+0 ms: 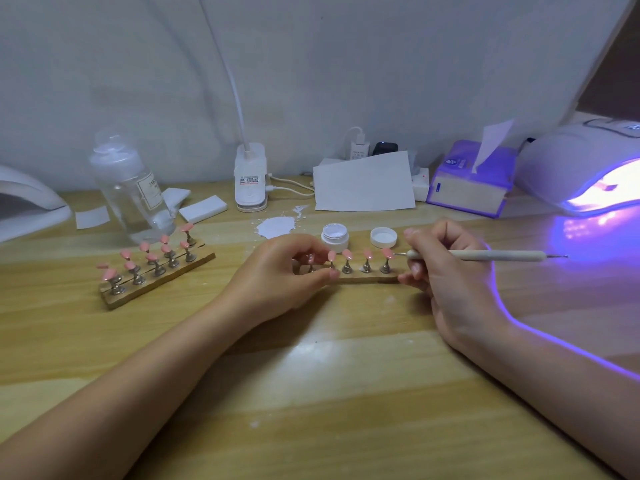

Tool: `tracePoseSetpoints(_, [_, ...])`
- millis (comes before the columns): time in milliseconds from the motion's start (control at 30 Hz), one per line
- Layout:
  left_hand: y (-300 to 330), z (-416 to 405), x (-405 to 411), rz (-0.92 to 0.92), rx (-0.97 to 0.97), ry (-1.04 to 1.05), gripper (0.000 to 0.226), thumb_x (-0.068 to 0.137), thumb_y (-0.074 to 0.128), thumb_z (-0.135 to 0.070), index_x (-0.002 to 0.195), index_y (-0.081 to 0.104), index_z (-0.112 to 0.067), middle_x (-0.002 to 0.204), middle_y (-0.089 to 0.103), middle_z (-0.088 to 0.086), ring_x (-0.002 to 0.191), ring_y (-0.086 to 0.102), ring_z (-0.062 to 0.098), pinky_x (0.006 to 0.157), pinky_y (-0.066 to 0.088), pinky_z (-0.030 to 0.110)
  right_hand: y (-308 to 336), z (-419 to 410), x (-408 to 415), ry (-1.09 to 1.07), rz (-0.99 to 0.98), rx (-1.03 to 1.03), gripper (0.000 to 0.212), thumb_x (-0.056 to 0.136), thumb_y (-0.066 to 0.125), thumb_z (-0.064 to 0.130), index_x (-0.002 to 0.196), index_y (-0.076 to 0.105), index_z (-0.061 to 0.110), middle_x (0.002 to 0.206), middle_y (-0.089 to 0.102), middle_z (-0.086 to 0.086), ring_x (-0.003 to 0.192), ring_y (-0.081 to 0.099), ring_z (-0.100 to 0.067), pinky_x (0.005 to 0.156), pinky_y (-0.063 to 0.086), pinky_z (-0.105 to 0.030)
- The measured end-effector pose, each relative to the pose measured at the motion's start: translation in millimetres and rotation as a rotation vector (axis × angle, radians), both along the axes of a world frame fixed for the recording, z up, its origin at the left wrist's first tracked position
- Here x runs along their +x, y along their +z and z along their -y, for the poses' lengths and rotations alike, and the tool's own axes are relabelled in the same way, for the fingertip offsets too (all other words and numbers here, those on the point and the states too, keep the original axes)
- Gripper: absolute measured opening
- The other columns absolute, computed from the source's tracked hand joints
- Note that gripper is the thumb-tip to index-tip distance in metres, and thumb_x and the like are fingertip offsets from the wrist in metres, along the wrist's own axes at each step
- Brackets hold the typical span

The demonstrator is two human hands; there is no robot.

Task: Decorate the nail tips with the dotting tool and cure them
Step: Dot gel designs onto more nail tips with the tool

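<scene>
On the desk [311,393], a strip of nail tips [356,263] sits at centre between the left hand [277,271] and right hand [446,271]. Behind it stand a jar [334,237] and its lid [383,236]. A second holder [156,271] lies left, a bottle [133,188] behind it. The lamp [588,168] stands far right, a tissue box [471,183] just left of it.

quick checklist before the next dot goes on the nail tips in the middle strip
1. Dotting tool held: ok, right hand grips it, tip near the rightmost nail tip.
2. Strip steadied: ok, left hand holds its left end.
3. Gel jar open: ok, lid lies beside it.
4. Gel on the tool tip: cannot tell.
5. Curing lamp lit: ok, glowing violet.
6. Dots already on the tips: cannot tell.
</scene>
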State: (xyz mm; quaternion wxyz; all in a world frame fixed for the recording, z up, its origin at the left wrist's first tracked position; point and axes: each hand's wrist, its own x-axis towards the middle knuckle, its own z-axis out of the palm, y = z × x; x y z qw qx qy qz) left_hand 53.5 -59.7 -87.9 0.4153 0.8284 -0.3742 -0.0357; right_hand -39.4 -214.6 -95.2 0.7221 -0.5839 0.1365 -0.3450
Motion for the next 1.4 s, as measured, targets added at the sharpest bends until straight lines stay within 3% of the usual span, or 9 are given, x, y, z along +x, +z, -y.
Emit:
tracePoseSetpoints(267, [0,1,-3,0.036,-0.049,-0.002,0.017,0.077,0.071,-0.011,0.071,0.062,-0.025,0.064,0.053,-0.011,0.064,0.047,-0.002,0.063,0.035,0.004,0,0,-1,0.009,-0.006,-0.012,0.044,0.076,0.064,0.009,0.039,0.045,0.022,0.039,0.043,0.008,0.036,0.038,-0.003,0.044,0.045,-0.019])
tracePoseSetpoints(667, [-5,0,-8,0.253,-0.121,-0.039,0.015,0.077,0.066,-0.004,0.070,0.060,-0.017,0.077,0.066,-0.002,0.078,0.059,0.014,0.077,0.046,0.036,0,0,0,0.001,-0.007,-0.016,0.048,0.079,0.062,0.006,0.038,0.044,0.022,0.038,0.042,0.008,0.034,0.038,-0.003,0.043,0.045,-0.018])
tracePoseSetpoints(800, [4,2,-17,0.393,-0.342,-0.028,0.006,0.078,0.062,-0.006,0.073,0.061,-0.009,0.080,0.067,-0.002,0.078,0.061,0.006,0.077,0.046,0.026,-1,1,-1,-0.008,0.005,-0.024,0.049,0.081,0.061,0.006,0.039,0.044,0.023,0.038,0.043,0.007,0.035,0.038,-0.003,0.042,0.042,-0.018])
tracePoseSetpoints(900, [7,2,-25,0.216,-0.505,-0.131,0.003,0.077,0.062,0.000,0.078,0.063,-0.002,0.077,0.067,0.005,0.070,0.061,0.006,0.070,0.049,0.016,-1,0,-2,-0.026,0.021,-0.073,0.048,0.083,0.063,0.012,0.041,0.043,0.023,0.038,0.039,0.009,0.035,0.035,-0.005,0.042,0.036,-0.020])
tracePoseSetpoints(1033, [2,4,-33,-0.077,-0.488,-0.252,0.007,0.075,0.063,-0.003,0.076,0.068,-0.008,0.079,0.067,0.002,0.071,0.060,0.009,0.058,0.050,0.022,3,-1,-1,-0.033,0.046,-0.075,0.044,0.081,0.066,0.021,0.045,0.042,0.022,0.038,0.035,0.011,0.034,0.030,-0.003,0.036,0.031,-0.017])
tracePoseSetpoints(1133, [-2,4,-32,-0.141,-0.393,-0.302,0.014,0.076,0.068,-0.003,0.074,0.069,-0.016,0.079,0.066,0.000,0.075,0.061,0.009,0.057,0.050,0.030,22,4,2,-0.030,0.054,-0.113,0.039,0.072,0.071,0.035,0.044,0.045,0.023,0.039,0.040,0.012,0.034,0.033,-0.002,0.040,0.034,-0.017])
tracePoseSetpoints(1233, [-4,6,-30,-0.156,-0.355,-0.308,0.024,0.078,0.066,0.003,0.075,0.069,-0.020,0.080,0.066,0.003,0.075,0.061,0.003,0.055,0.048,0.021,44,10,5,0.039,0.042,-0.319,0.034,0.058,0.073,0.044,0.049,0.047,0.025,0.043,0.042,0.014,0.041,0.038,-0.001,0.045,0.040,-0.015])
tracePoseSetpoints(1333, [-5,8,-31,-0.151,-0.336,-0.310,0.022,0.078,0.065,0.004,0.073,0.069,-0.018,0.079,0.067,0.003,0.074,0.062,0.015,0.062,0.050,0.021,53,13,19,0.075,-0.064,-0.506,0.034,0.067,0.076,0.037,0.055,0.048,0.021,0.043,0.046,0.016,0.043,0.042,0.003,0.044,0.033,-0.008])
tracePoseSetpoints(1400, [-6,8,-31,-0.127,-0.295,-0.311,0.016,0.078,0.067,0.003,0.073,0.069,-0.013,0.079,0.066,-0.001,0.074,0.063,0.015,0.070,0.047,0.009,53,16,36,0.057,-0.127,-0.549,0.038,0.077,0.071,0.035,0.054,0.048,0.015,0.041,0.049,0.015,0.041,0.046,0.006,0.044,0.032,-0.005])
